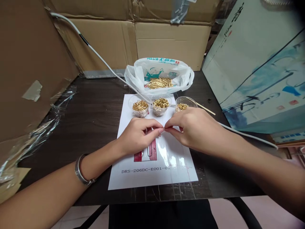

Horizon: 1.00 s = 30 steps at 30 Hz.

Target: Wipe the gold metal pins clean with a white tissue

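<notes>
My left hand (135, 135) and right hand (200, 130) nearly meet, fingertips pressed together; anything pinched between, axis included, is too small to tell. The middle plastic cup (160, 112) of brass-coloured pins (160, 102) lies just beyond.

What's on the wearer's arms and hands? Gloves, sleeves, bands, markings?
Left hand and right hand: both ungloved. No sleeve shows on either forearm. The left wrist wears a rounded, silver-toned metal bangle; no band shows on the right wrist. No cables or clear markings on either arm.
</notes>
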Each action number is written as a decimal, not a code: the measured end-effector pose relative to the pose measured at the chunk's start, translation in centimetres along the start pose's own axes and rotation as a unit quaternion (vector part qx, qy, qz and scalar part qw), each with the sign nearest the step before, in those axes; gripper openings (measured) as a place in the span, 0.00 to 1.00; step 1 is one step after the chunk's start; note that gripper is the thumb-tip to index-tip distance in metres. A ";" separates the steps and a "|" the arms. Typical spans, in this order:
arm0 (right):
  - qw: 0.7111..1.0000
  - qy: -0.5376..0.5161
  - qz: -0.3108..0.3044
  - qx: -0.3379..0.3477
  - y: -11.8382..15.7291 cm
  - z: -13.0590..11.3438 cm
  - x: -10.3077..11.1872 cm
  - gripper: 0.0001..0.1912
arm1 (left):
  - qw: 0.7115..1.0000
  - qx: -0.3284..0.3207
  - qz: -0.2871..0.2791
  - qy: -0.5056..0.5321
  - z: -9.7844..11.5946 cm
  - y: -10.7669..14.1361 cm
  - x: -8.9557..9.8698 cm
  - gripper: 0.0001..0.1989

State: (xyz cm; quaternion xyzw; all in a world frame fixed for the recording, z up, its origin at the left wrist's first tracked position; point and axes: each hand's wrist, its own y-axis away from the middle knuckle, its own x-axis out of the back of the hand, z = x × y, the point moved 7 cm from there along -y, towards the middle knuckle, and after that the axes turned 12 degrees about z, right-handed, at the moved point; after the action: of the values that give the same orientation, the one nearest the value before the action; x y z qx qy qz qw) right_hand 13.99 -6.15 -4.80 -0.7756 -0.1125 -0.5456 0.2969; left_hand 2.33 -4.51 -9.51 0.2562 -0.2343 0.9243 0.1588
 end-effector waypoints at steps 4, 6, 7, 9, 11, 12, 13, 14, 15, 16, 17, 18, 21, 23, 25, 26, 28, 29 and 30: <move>0.999 0.006 0.028 -0.022 -1.8 1.6 2.5 0.09 | 0.998 0.069 0.001 0.006 -0.7 0.1 0.0 0.17; 0.996 0.021 0.068 -0.049 -3.3 3.6 4.0 0.08 | 0.998 0.063 -0.018 -0.011 -0.6 0.1 -0.2 0.13; 0.994 0.032 0.085 -0.059 -4.3 4.8 4.5 0.08 | 0.998 0.054 -0.027 -0.019 -0.5 0.2 -0.3 0.11; 0.992 0.048 0.098 -0.070 -6.5 7.3 4.3 0.08 | 0.998 0.038 -0.041 -0.026 -0.5 0.2 -0.5 0.10; 0.990 0.062 0.087 -0.086 -8.9 9.9 2.6 0.09 | 0.998 0.031 -0.051 -0.027 -0.5 0.2 -0.7 0.09; 0.991 0.058 0.085 -0.088 -10.1 11.0 1.6 0.09 | 0.998 0.029 -0.054 -0.028 -0.6 0.2 -0.8 0.09; 0.992 0.051 0.075 -0.091 -11.1 12.0 0.3 0.09 | 0.998 0.026 -0.057 -0.028 -0.6 0.2 -0.8 0.09; 0.992 0.043 0.069 -0.096 -12.0 12.9 -0.9 0.08 | 0.998 0.022 -0.058 -0.030 -0.6 0.2 -0.8 0.09; 0.992 0.031 0.067 -0.100 -12.8 13.6 -1.9 0.08 | 0.998 0.018 -0.057 -0.033 -0.6 0.2 -0.9 0.09; 0.992 0.019 0.065 -0.106 -13.4 14.2 -2.7 0.08 | 0.998 0.015 -0.056 -0.036 -0.6 0.2 -0.8 0.09; 0.992 0.009 0.056 -0.109 -13.9 14.6 -3.5 0.07 | 0.998 0.013 -0.056 -0.039 -0.6 0.2 -0.8 0.09; 0.993 0.004 0.045 -0.111 -14.2 14.8 -4.1 0.07 | 0.997 0.011 -0.056 -0.043 -0.6 0.2 -0.8 0.10; 0.994 0.011 0.036 -0.107 -14.4 13.7 -4.0 0.09 | 0.997 0.007 -0.062 -0.049 -0.5 0.1 -0.8 0.10; 0.996 0.010 0.052 -0.078 -14.1 11.1 -2.8 0.12 | 0.997 0.000 -0.064 -0.051 -0.5 0.1 -0.8 0.10; 0.999 -0.031 0.037 -0.014 -13.3 7.3 -1.6 0.11 | 0.996 -0.002 -0.067 -0.050 -0.5 0.1 -0.9 0.10; 0.998 -0.059 0.009 0.015 -12.8 5.2 -1.3 0.10 | 0.996 0.000 -0.070 -0.049 -0.5 0.1 -0.9 0.10; 0.993 -0.090 -0.058 0.055 -11.7 1.8 -1.3 0.07 | 0.996 0.006 -0.074 -0.047 -0.6 0.2 -1.0 0.10; 0.991 -0.085 -0.078 0.061 -11.2 0.6 -1.3 0.06 | 0.996 0.007 -0.074 -0.047 -0.6 0.1 -1.0 0.10; 0.991 -0.074 -0.091 0.060 -11.0 -0.2 -1.5 0.06 | 0.996 0.007 -0.074 -0.049 -0.6 0.1 -1.0 0.10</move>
State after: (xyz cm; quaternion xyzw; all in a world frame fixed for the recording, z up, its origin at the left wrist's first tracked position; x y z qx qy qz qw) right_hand 7.80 2.72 -2.45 -0.7811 -0.2371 -0.5037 0.2829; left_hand 2.84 -4.49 -10.53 0.3184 -0.2160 0.8980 0.2133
